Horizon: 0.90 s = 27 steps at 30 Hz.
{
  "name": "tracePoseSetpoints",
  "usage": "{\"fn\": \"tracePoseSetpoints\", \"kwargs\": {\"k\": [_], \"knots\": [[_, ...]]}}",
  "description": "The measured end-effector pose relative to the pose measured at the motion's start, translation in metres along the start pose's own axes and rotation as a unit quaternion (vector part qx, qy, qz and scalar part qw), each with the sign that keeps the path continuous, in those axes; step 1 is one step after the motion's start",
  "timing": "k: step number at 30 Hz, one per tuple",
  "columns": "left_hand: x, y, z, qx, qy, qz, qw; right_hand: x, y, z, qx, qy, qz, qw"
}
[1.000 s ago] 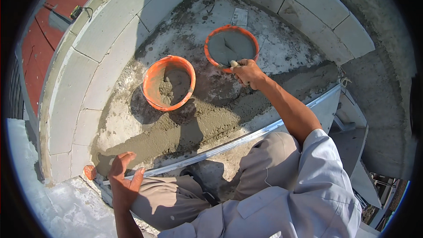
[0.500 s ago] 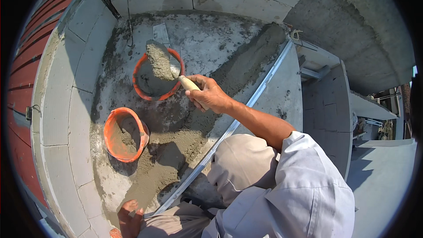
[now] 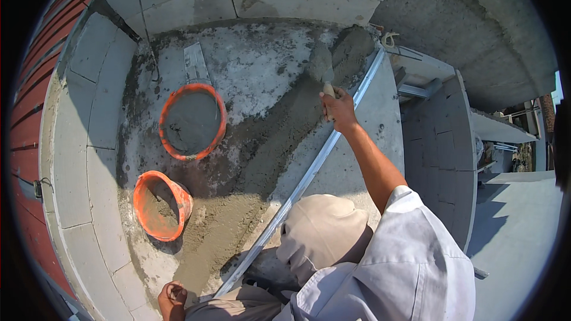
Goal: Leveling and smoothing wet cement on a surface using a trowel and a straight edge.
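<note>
My right hand (image 3: 338, 109) grips a trowel by its pale wooden handle, arm stretched toward the far end of a strip of wet mortar (image 3: 267, 142). The trowel's blade (image 3: 321, 64), coated in grey mortar, is over or against the strip's left edge; whether it touches cannot be told. Low at the left, my left hand (image 3: 172, 296) rests near my knee with its fingers curled in and nothing visible in them. An orange bucket (image 3: 223, 120) holding grey mortar stands left of the strip. Nearer me, a second orange bucket (image 3: 185, 202) tilts, with some mortar inside.
A long metal straightedge (image 3: 297, 190) runs diagonally along the mortar's right side. Beyond the far bucket lies a flat metal piece (image 3: 195, 62). Low walls of pale blocks (image 3: 279, 1) border the floor at the back and left. A thin rod (image 3: 144, 24) hangs near the back left corner.
My right hand has carried the mortar-loaded trowel from above the far bucket away to the right, over the mortar strip's far end. My left hand's fingers have curled in.
</note>
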State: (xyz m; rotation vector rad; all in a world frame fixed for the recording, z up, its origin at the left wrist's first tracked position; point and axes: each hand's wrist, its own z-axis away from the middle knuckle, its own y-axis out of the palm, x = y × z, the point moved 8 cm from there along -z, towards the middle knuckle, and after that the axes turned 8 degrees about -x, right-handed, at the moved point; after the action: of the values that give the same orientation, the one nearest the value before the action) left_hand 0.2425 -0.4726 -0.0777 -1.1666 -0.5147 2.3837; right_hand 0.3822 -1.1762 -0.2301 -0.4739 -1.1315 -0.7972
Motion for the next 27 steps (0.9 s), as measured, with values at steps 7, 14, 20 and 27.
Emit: {"fn": "tracePoseSetpoints", "kwargs": {"k": [7, 14, 20, 27], "knots": [[0.015, -0.029, 0.018, -0.057, -0.032, 0.019, 0.998, -0.012, 0.018, -0.099, 0.022, 0.109, -0.288, 0.951], [0.009, -0.027, 0.015, -0.058, -0.058, 0.019, 0.996, 0.012, 0.0, -0.068, 0.098, 0.151, -0.267, 0.947], [0.033, -0.031, 0.007, -0.054, -0.068, 0.03, 0.996, 0.083, -0.092, -0.152, -0.07, -0.106, 0.392, 0.911], [0.001, -0.022, 0.017, -0.063, -0.07, 0.011, 0.995, 0.066, -0.076, -0.136, 0.056, -0.036, 0.474, 0.878]]}}
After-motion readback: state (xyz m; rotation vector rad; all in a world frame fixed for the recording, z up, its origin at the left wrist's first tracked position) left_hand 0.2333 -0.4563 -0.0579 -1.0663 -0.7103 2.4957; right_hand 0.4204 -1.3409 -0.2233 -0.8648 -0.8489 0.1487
